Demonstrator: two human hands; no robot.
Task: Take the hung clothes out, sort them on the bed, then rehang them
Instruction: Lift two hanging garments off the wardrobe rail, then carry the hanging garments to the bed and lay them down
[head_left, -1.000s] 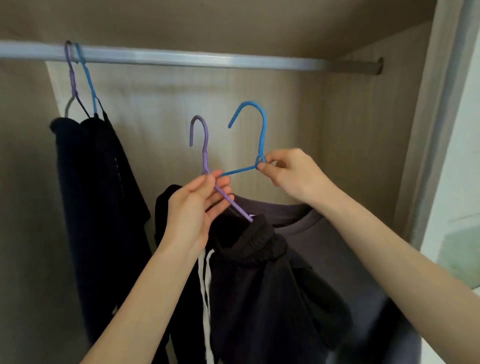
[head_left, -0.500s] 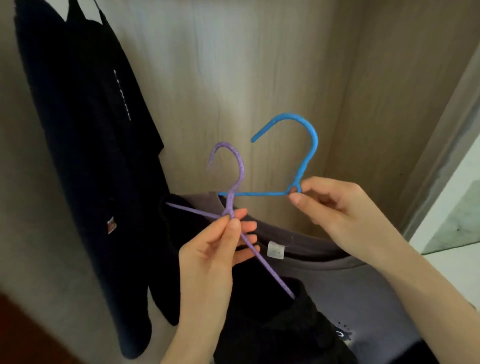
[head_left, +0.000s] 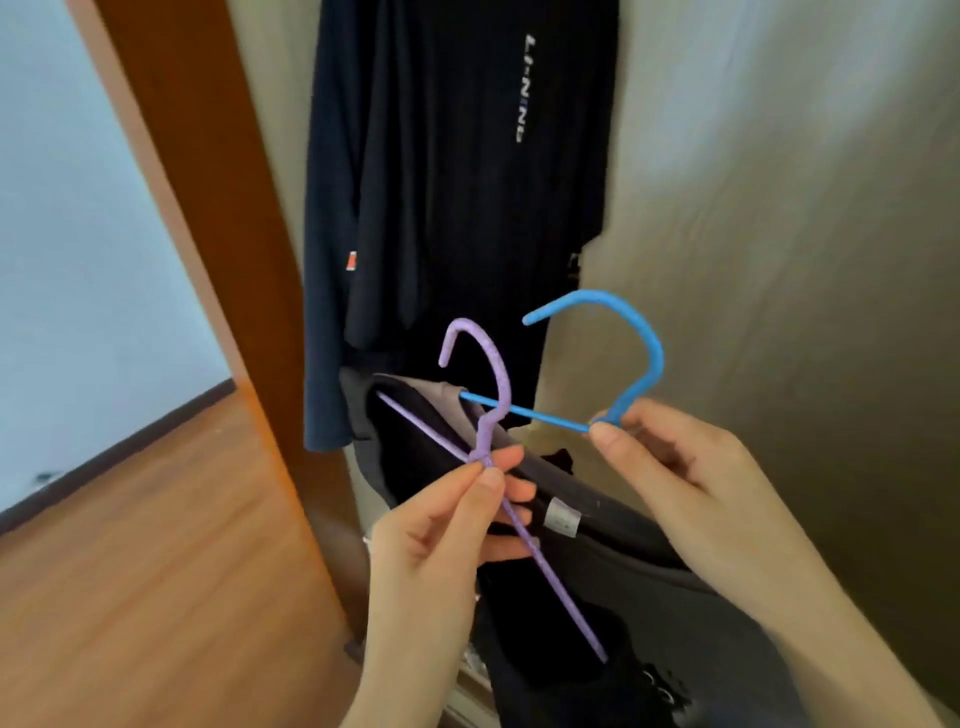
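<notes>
Head view: both hangers are now well clear of the rail, which a second ago crossed the top of the frame and is now out of sight. The view has swung left, so a wooden floor (head_left: 156, 561) fills the lower left.

The left hand (head_left: 447, 525) pinches the purple hanger (head_left: 498, 384) at the twist of its neck, thumb against curled fingers, with a black garment (head_left: 530, 675) hanging below. The right hand (head_left: 675, 467) pinches the blue hanger (head_left: 652, 358) at the base of its hook; it carries the grey sweatshirt (head_left: 623, 530) at centre right.

A dark top (head_left: 457, 208) hangs at upper centre, so it seems the removal is only partly done. These two look ready to go to the bed.
</notes>
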